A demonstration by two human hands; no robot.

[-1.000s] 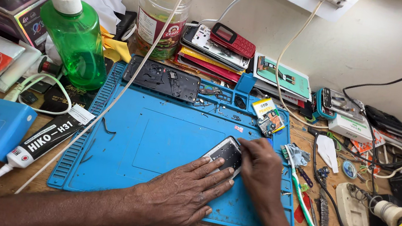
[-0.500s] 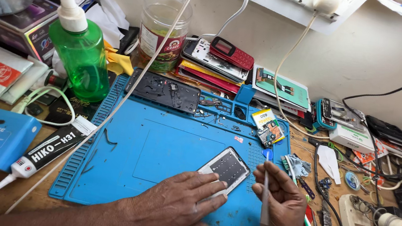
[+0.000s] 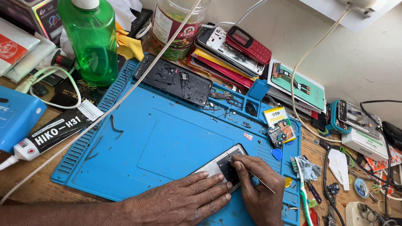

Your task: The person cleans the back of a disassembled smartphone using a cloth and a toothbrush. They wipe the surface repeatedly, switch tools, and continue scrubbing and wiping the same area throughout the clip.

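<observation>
1. Cluttered with tools and parts, our table [image 3: 41,188] carries a blue work mat [image 3: 156,138] under both hands.
2. On the mat's near right part lies a small phone [image 3: 219,166], flat, dark keypad side up.
3. Our left hand [image 3: 175,208] lies spread, fingertips pressing the phone's near edge to steady it; that grip is open, nothing clasped.
4. Our right hand [image 3: 260,191] pinches a thin metal pick [image 3: 260,181], fingers closed on it, working at the keypad.
5. We judge this a prying or probing step; the next move calls for light, steady pressure.
6. Beyond lie a dark phone housing [image 3: 173,79], a green bottle [image 3: 90,31] and a toothbrush [image 3: 308,207].
</observation>
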